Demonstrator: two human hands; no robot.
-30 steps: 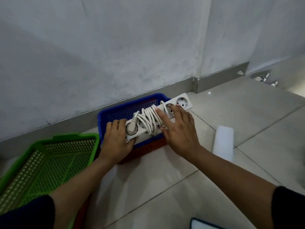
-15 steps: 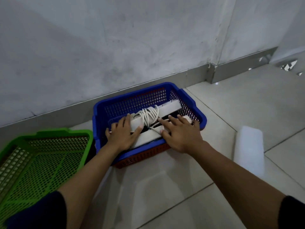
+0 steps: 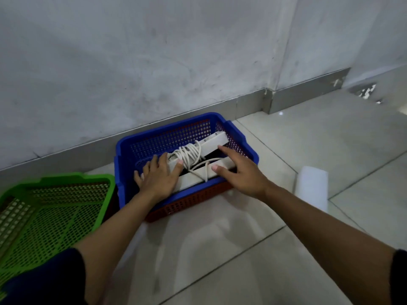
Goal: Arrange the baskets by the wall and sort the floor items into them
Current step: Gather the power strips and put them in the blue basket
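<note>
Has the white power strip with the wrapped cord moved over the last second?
Yes. The power strip has gone down from resting across the rim of the blue basket to lying inside it, below the rim.

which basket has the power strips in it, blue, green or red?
The blue basket, nested in the red basket by the wall. Both white power strips lie inside it; the green basket to its left holds nothing visible.
</note>
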